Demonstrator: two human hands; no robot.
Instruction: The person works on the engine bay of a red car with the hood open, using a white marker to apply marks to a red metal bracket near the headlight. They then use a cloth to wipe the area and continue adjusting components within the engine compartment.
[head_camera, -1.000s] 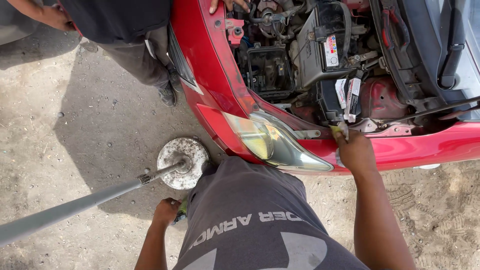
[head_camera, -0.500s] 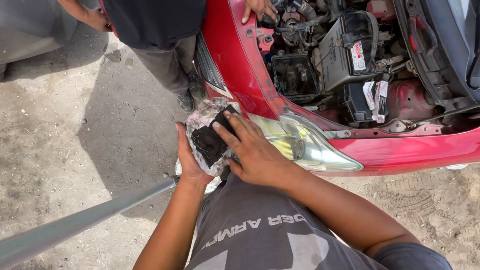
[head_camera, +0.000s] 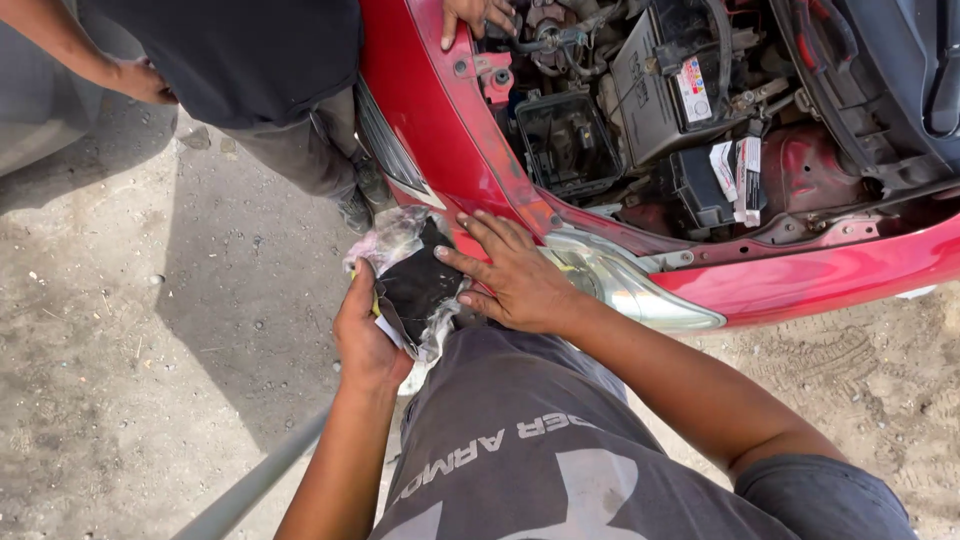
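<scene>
My left hand (head_camera: 362, 340) grips a crumpled clear plastic bag with a dark block inside (head_camera: 412, 283), held up in front of the red car's corner. My right hand (head_camera: 513, 277) lies flat with fingers spread, fingertips touching the bag and the palm over the headlight (head_camera: 632, 288). The red bumper (head_camera: 820, 275) runs to the right below the open engine bay, where a black battery (head_camera: 655, 85) sits.
Another person in dark clothes (head_camera: 270, 70) stands at the car's left front, one hand (head_camera: 478, 14) on the red panel, the other (head_camera: 140, 80) near a grey car. A long grey metal bar (head_camera: 250, 485) lies across the dirt ground at lower left.
My left hand came up from the ground holding the bag. My right hand left the bumper edge and settled on the bag and headlight. The view shifted left.
</scene>
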